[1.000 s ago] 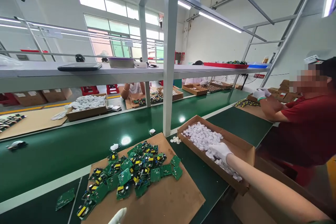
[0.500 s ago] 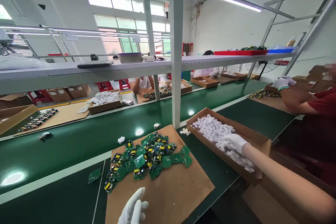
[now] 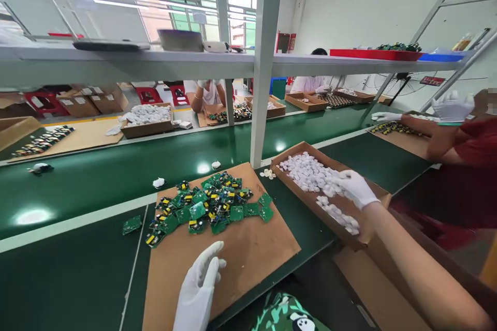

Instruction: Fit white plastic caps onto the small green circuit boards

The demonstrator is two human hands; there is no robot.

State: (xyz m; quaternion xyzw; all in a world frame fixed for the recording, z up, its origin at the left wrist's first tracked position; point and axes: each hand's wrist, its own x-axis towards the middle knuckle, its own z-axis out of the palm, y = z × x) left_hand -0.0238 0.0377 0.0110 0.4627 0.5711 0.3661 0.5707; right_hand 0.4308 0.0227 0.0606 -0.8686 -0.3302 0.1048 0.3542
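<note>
My left hand [image 3: 200,284], in a white glove, rests open on a brown cardboard sheet [image 3: 248,248], fingers stretched toward a heap of green circuit boards [image 3: 209,204]. My gloved right hand [image 3: 355,187] reaches into a shallow cardboard box [image 3: 306,199] of small white plastic parts [image 3: 306,170]. Its fingers curl over the parts; whether they hold any is hidden.
A dark green conveyor belt [image 3: 97,181] runs across behind the sheet, with stray white parts on it. A white post [image 3: 264,62] and an overhead shelf [image 3: 155,62] stand ahead. A person in red [image 3: 466,155] works at the right; others sit opposite.
The view has dropped lower. My left hand has come up onto the cardboard sheet. My right hand has shifted within the box of white parts and lifted slightly.
</note>
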